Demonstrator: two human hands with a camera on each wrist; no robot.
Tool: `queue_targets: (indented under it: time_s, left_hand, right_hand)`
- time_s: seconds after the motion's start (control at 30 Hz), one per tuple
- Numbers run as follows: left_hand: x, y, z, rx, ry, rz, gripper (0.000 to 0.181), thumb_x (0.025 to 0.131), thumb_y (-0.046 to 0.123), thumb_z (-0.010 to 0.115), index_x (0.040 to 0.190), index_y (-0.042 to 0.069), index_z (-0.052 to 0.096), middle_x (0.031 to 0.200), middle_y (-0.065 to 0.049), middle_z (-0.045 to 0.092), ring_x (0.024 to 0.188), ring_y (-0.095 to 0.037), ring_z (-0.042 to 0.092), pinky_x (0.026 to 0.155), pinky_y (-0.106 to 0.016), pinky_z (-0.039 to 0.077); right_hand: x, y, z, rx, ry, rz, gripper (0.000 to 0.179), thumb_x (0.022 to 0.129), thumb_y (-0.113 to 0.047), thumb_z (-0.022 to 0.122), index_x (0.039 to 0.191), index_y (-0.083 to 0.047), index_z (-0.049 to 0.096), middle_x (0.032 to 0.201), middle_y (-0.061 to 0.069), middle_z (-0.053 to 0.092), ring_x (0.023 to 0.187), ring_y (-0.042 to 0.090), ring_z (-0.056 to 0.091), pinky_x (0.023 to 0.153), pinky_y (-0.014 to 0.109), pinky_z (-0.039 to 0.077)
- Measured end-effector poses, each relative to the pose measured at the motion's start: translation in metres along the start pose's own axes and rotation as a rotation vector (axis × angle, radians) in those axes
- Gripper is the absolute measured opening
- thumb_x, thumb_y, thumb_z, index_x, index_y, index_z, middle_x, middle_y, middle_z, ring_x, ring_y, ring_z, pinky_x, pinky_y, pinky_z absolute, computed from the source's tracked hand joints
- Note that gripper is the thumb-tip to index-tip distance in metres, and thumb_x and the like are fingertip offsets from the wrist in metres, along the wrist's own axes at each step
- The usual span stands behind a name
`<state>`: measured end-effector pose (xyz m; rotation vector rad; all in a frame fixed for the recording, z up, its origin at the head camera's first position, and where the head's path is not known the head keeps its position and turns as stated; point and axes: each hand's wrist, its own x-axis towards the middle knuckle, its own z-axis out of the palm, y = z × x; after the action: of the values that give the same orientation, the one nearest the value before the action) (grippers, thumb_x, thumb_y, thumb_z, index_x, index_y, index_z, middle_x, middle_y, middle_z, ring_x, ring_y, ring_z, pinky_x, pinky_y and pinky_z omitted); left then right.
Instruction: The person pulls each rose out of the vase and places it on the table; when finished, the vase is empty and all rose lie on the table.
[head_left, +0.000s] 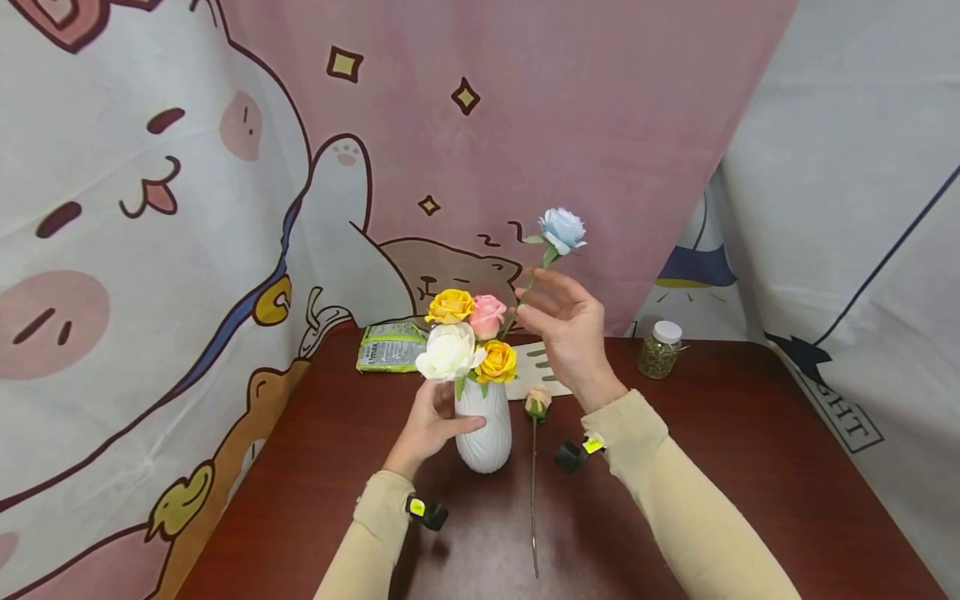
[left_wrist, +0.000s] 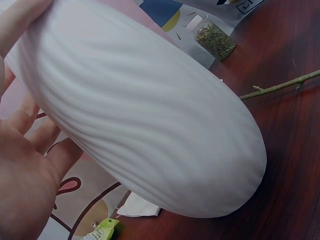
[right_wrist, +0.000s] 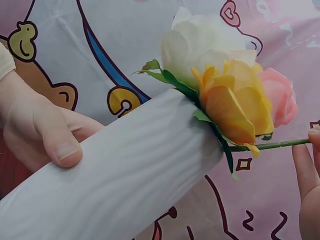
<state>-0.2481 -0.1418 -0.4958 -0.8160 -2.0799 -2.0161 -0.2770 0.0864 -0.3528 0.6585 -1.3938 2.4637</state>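
Observation:
My left hand (head_left: 429,427) grips the white ribbed vase (head_left: 486,437) by its side, the thumb across the front. The vase stands on the table, holding a white flower (head_left: 448,353), a pink rose (head_left: 488,317) and two yellow roses (head_left: 497,362). Above and right of its mouth, my right hand (head_left: 573,329) pinches the stem of a light blue rose (head_left: 562,231). That stem (right_wrist: 285,144) slants down to the vase mouth behind the yellow rose in the right wrist view; its lower end is hidden. A beige rose (head_left: 537,401) lies on the table right of the vase.
Behind the vase are a green and white packet (head_left: 390,350) and a flat white piece with green marks (head_left: 537,367). A white-lidded jar (head_left: 660,350) stands at the back right of the dark red table (head_left: 675,467). Printed cloth (head_left: 615,108) hangs behind.

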Motion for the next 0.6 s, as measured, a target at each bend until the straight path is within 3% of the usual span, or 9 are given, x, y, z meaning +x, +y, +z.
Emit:
queue_targets:
  time_s: [0.17, 0.4, 0.6]
  left_hand:
    - [0.0, 0.001, 0.0, -0.023, -0.001, -0.005, 0.091, 0.079, -0.011, 0.086, 0.154, 0.015, 0.044, 0.151, -0.01, 0.056, 0.135, -0.026, 0.058, 0.108, -0.037, 0.051]
    - [0.001, 0.0, 0.0, -0.049, -0.011, 0.037, 0.092, 0.078, -0.011, 0.086, 0.155, 0.013, 0.042, 0.152, -0.01, 0.055, 0.135, -0.026, 0.058, 0.108, -0.037, 0.052]
    - [0.001, -0.002, 0.0, -0.053, -0.013, 0.068, 0.091, 0.079, -0.011, 0.086, 0.155, 0.011, 0.043, 0.151, -0.01, 0.056, 0.134, -0.027, 0.058, 0.106, -0.037, 0.053]
  right_hand:
    - [0.002, -0.002, -0.004, 0.052, 0.004, -0.018, 0.047, 0.09, 0.023, 0.065, 0.118, -0.012, 0.079, 0.123, 0.006, 0.075, 0.106, 0.022, 0.074, 0.086, 0.041, 0.063]
    - [0.006, -0.008, -0.01, 0.063, 0.041, -0.035, 0.042, 0.092, 0.02, 0.066, 0.116, -0.012, 0.079, 0.118, 0.004, 0.076, 0.104, 0.02, 0.074, 0.086, 0.038, 0.063]
    - [0.012, -0.015, -0.015, 0.087, 0.089, -0.069, 0.041, 0.091, 0.022, 0.066, 0.12, -0.004, 0.076, 0.119, 0.009, 0.075, 0.104, 0.022, 0.074, 0.088, 0.041, 0.062]
